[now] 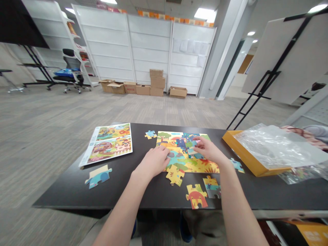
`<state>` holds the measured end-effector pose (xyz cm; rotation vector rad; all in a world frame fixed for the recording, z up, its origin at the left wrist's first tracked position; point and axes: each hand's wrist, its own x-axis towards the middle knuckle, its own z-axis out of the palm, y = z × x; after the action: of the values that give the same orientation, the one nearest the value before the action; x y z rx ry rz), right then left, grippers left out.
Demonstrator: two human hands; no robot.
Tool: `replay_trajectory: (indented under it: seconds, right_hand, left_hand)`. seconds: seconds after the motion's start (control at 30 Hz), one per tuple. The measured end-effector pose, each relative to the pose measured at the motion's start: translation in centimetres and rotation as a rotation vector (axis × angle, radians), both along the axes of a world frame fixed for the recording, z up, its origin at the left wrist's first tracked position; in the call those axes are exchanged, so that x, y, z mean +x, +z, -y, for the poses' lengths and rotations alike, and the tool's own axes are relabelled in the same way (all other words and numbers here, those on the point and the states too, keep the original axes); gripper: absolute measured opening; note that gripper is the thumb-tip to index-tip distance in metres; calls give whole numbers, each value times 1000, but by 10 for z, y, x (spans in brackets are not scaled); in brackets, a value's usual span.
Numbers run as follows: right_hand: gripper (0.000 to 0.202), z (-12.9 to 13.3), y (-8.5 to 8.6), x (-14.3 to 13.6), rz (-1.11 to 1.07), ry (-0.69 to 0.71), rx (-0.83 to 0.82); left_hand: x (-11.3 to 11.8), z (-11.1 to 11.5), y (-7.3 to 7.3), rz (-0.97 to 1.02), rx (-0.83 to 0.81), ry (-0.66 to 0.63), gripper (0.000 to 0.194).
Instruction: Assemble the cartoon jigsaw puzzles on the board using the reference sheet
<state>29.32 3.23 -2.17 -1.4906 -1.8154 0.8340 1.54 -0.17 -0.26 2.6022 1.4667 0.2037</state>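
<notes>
A colourful animal jigsaw puzzle (189,166) lies on the black table, its lower and left parts showing a savanna scene. My left hand (157,159) rests on its left edge, fingers stretched out and flat. Over the upper right part, my right hand (208,150) has thumb and fingers curled around a puzzle piece (190,145) with blue and green on it; the fingers partly hide it. A yellow piece (175,175) touches the puzzle's lower edge. Nearer me lie a red-faced animal piece (196,196) and a multicoloured piece (211,184), partly behind my right forearm.
Left on the table (123,184) are a picture sheet (110,143) and a blue elephant piece (98,176). A small blue-yellow piece (150,134) lies behind the puzzle. Right, a light-blue piece (237,165) sits beside a yellow box (252,160) holding clear plastic (276,143).
</notes>
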Motion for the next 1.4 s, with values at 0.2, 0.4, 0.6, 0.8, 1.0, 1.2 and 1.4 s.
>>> replay_trajectory:
  seconds: [0.2, 0.4, 0.6, 0.8, 1.0, 1.2, 1.4]
  right_hand:
    - [38, 1, 6, 9, -72, -95, 10]
    - [37, 1, 5, 22, -39, -186, -2]
    - [36, 0, 3, 19, -15, -185, -22]
    - [35, -1, 1, 21, -24, -171, -14]
    - [34, -1, 0, 23, -67, -140, 7]
    - [37, 1, 3, 21, -71, -143, -26]
    - [39, 1, 2, 22, -73, -148, -28]
  left_hand:
    - [-2, 0, -1, 8, -1, -2, 24]
    - [-2, 1, -2, 9, -6, -5, 24]
    - [-2, 0, -3, 4, 0, -4, 27]
    - [-2, -1, -5, 1, -7, -5, 26]
    - [-1, -1, -4, -3, -6, 0, 27]
    - [-2, 0, -5, -1, -6, 1, 25]
    - [-3, 0, -6, 13, -5, -4, 25]
